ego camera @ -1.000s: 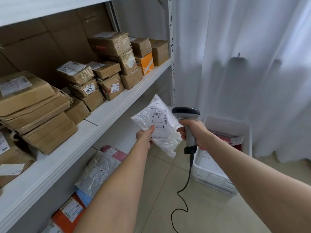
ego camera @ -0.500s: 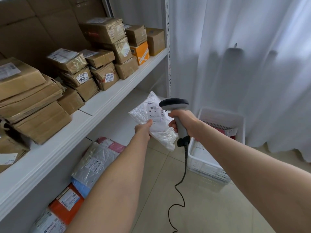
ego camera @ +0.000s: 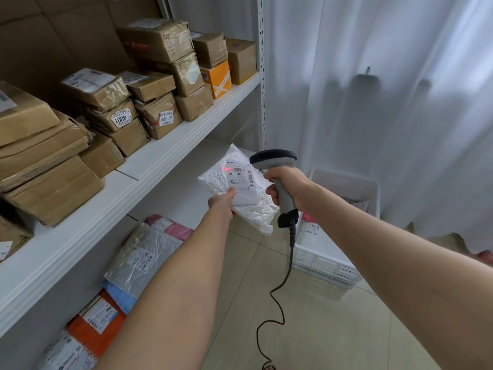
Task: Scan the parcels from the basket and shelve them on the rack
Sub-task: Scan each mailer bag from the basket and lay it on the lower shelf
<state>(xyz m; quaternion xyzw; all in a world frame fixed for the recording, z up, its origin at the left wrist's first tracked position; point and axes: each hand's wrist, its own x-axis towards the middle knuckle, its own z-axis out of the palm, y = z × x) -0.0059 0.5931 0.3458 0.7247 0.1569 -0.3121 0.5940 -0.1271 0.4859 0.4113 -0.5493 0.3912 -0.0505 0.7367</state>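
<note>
The left hand pinches the white parcel by its near edge, fingers hidden behind it; just right of the parcel, the right hand grips the scanner, whose red light falls at the label edge. Beyond the parcel, the right arm hides part of the basket; left of it stands the rack.

boxes on rack — left | basket on floor — right

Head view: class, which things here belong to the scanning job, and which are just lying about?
In the job: white parcel, scanner, left hand, right hand, basket, rack.
Lying about: cardboard boxes, orange box, curtain.
</note>
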